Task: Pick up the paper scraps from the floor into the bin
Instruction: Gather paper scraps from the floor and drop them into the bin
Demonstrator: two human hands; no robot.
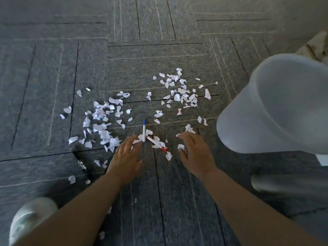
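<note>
Several white paper scraps lie scattered on the grey carpet, one cluster at the left (102, 121) and another further back at the right (181, 91). A few more scraps (158, 142) lie between my hands. My left hand (125, 157) hovers low over the floor, fingers spread, holding nothing. My right hand (195, 153) is likewise spread and empty, its fingertips near a small scrap (181, 146). The translucent white bin (248, 125) stands upright at the right, its mouth open toward me.
A blue-capped white pen (144, 132) and a red-tipped pen (157, 143) lie among the scraps between my hands. A black pen (82, 164) lies left of my left wrist. A white shoe (30, 217) is at the lower left. Something grey (284, 183) sits below the bin.
</note>
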